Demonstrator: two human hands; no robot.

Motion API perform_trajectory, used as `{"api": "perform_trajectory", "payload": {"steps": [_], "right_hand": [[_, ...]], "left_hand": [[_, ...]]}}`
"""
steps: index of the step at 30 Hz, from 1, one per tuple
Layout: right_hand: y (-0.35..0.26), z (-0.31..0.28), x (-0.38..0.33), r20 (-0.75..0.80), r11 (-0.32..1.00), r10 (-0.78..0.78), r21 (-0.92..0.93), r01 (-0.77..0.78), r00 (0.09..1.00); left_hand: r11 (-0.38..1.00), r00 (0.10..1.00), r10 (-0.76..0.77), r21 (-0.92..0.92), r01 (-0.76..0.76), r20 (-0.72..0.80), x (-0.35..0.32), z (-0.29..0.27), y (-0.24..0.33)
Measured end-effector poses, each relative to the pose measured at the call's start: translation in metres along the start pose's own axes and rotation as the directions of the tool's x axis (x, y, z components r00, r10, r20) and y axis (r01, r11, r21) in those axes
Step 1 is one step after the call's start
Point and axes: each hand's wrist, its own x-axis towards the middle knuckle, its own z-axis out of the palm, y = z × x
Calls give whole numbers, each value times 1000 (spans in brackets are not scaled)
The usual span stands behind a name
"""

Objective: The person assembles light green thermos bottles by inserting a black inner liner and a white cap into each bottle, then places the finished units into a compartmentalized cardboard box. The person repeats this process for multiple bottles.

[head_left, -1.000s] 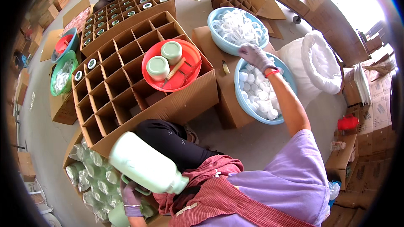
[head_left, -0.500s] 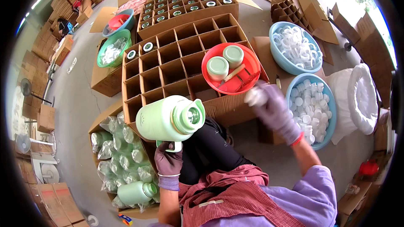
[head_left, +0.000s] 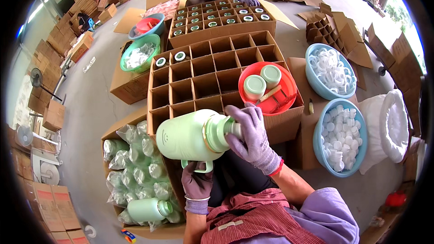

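A pale green thermos jug [head_left: 186, 136] lies tilted on its side above my lap, its mouth toward the right. My left hand [head_left: 197, 185], in a grey-purple glove, is closed round the jug's handle [head_left: 199, 166] from below. At the mouth, my gloved right hand [head_left: 254, 139] grips a whitish stopper [head_left: 233, 128], partly hidden by the fingers. Just beyond that hand, a red bowl [head_left: 289, 80] holds two pale green cups [head_left: 254, 86] and a wooden-handled tool. It rests on a divided carton [head_left: 282, 124], where two jugs stand in the far left cells.
Right of me are a blue basin of white stoppers [head_left: 358, 165], another of white rings [head_left: 312, 79] and a white sack [head_left: 377, 131]. Bagged jugs fill a carton [head_left: 135, 169] at left. A green basin [head_left: 154, 43] stands farther off. Across, a co-worker's gloved hand [head_left: 246, 0] touches a filled carton.
My right hand has moved left from beside the stopper basin to the jug's mouth, bringing the white stopper. My left hand still grips the handle. The view has shifted; the co-worker shows more.
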Motion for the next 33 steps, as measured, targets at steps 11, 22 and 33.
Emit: {"api": "perform_trajectory", "payload": {"steps": [11,22,33], "right_hand": [[32,38,-4,16,913,232,341,-224,973],[194,-2,52,431,707,282,-698,118,857],[42,21,18,93,938,-287,230,260,953]], "left_hand": [[992,995,57,106,-65,81,17,12,-15],[988,990,56,-152,-36,133,63,-10,19],[990,989,116,72,-122,86,24,24,25]]}}
